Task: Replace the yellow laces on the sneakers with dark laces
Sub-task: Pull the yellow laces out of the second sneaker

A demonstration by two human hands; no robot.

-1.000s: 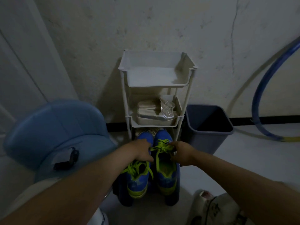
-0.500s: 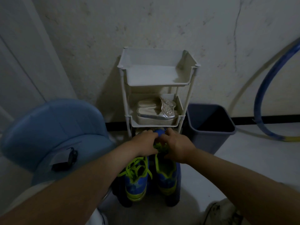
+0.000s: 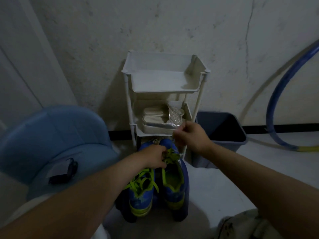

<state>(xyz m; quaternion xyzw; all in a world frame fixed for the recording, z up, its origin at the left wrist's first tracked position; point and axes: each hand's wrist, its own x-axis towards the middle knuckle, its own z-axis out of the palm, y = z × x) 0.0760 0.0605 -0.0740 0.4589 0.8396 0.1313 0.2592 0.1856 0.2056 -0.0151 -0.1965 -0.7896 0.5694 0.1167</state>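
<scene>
As left hand (image 3: 152, 157) grips laces (image 3: 172, 154), eyelets hidden

a home entryway corner: shoe rack (image 3: 198, 104), bin (image 3: 222, 133), hoop (image 3: 276, 104) against wall.

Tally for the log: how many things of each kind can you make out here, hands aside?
Blue sneakers: 2
Silver sandals: 2
White rack: 1
Dark bin: 1
Blue chair: 1
Blue hoop: 1
Black device: 1
Total: 9
</scene>
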